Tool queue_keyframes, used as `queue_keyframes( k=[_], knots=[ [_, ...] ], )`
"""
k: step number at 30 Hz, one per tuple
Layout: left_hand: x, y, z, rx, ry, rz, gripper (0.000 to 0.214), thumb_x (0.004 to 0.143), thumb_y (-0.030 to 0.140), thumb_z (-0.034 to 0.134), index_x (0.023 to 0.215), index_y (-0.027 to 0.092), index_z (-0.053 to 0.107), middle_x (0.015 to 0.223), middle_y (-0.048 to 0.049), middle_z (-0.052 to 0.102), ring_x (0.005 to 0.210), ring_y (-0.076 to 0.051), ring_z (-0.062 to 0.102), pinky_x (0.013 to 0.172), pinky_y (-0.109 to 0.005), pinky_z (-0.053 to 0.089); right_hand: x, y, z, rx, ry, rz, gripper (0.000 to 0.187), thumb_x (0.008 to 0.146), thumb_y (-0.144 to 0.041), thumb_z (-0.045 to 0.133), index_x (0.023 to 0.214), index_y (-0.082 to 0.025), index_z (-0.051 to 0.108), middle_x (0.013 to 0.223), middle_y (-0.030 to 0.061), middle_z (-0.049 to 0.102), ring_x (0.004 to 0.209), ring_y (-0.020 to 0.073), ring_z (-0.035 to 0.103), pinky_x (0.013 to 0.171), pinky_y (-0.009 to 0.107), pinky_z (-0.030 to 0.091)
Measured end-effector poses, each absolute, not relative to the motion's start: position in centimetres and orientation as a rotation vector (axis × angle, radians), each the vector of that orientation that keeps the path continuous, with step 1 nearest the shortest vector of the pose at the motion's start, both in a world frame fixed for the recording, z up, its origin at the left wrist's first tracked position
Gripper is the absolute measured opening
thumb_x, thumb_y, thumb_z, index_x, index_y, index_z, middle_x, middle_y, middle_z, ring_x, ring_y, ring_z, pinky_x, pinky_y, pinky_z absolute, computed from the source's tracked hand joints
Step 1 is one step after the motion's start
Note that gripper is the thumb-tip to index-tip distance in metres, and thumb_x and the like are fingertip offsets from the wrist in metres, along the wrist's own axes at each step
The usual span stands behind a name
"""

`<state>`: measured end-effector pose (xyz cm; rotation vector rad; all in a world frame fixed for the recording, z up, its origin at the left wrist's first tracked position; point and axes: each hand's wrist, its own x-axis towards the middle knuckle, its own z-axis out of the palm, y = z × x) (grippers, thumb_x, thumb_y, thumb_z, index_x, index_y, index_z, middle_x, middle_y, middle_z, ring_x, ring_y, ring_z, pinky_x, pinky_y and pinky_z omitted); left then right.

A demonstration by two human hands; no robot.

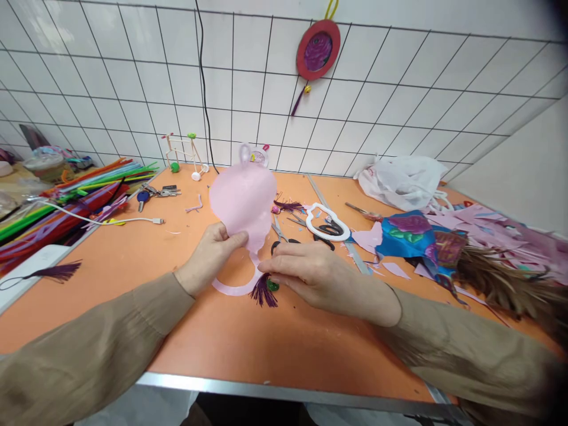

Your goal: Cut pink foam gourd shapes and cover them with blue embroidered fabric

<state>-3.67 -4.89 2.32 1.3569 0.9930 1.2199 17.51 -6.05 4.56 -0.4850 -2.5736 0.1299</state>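
Note:
A pink gourd-shaped paper piece point(243, 198) with a small loop at its top stands upright in my left hand point(212, 254), thumb in front and fingers curled behind its lower left edge. My right hand point(317, 272) is closed, fingertips pinched at the top of a dark purple tassel point(264, 291). A green bead point(272, 286) shows under those fingertips; the exact grip is partly hidden. Below the paper piece, a curved pink paper strip point(234, 290) shows against the orange table. Scissors point(278, 232) lie just behind my right hand.
A white gourd-shaped frame point(327, 222), patterned blue fabric point(408, 234), pink scraps point(497, 236) and brown feathers point(501, 272) lie at right. A white plastic bag point(399, 180) sits behind. Keys point(160, 191), a white cable point(110, 222) and coloured pipe cleaners point(75, 207) are at left.

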Motion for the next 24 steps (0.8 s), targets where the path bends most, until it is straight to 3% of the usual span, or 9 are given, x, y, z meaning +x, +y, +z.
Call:
queue_keyframes(
  k=[7, 12, 18, 24],
  knots=[
    [-3.3, -4.78, 1.67, 1.235, 0.891, 1.153, 0.03, 0.074, 0.035, 0.077, 0.091, 0.011, 0.073, 0.086, -0.0094, 0.076, 0.081, -0.024, 0.07, 0.081, -0.038, 0.054, 17.43, -5.89, 4.03, -0.494, -2.593, 0.101, 0.019, 0.097, -0.008, 0.052, 0.103, -0.013, 0.069, 0.091, 0.0093, 0.071, 0.079, 0.0163, 0.067, 0.065, 0.027, 0.052],
    [-3.56, -4.86, 1.77, 1.323, 0.902, 1.102, 0.033, 0.077, 0.04, 0.076, 0.095, 0.013, 0.074, 0.087, -0.0087, 0.077, 0.083, -0.024, 0.07, 0.081, -0.037, 0.055, 17.33, -5.93, 3.93, -0.49, -2.592, 0.063, 0.021, 0.099, -0.011, 0.05, 0.103, -0.013, 0.07, 0.087, 0.0073, 0.071, 0.073, 0.015, 0.063, 0.062, 0.026, 0.049],
    [-4.12, -4.69, 2.12, 1.584, 0.917, 1.141, 0.027, 0.082, 0.038, 0.071, 0.098, 0.016, 0.076, 0.101, -0.0084, 0.078, 0.106, -0.027, 0.068, 0.097, -0.039, 0.051, 17.21, -5.58, 3.75, -0.452, -2.579, 0.022, 0.02, 0.097, -0.009, 0.051, 0.101, -0.013, 0.07, 0.083, 0.0069, 0.069, 0.067, 0.0143, 0.06, 0.056, 0.026, 0.045],
    [-3.69, -4.85, 1.93, 1.476, 0.829, 1.095, 0.031, 0.085, 0.038, 0.069, 0.109, 0.019, 0.077, 0.108, -0.0092, 0.078, 0.101, -0.026, 0.07, 0.09, -0.039, 0.055, 17.03, -5.35, 3.54, -0.475, -2.563, 0.115, 0.019, 0.097, -0.009, 0.051, 0.104, -0.015, 0.068, 0.09, 0.0089, 0.071, 0.077, 0.0172, 0.064, 0.063, 0.028, 0.05]
  ],
)
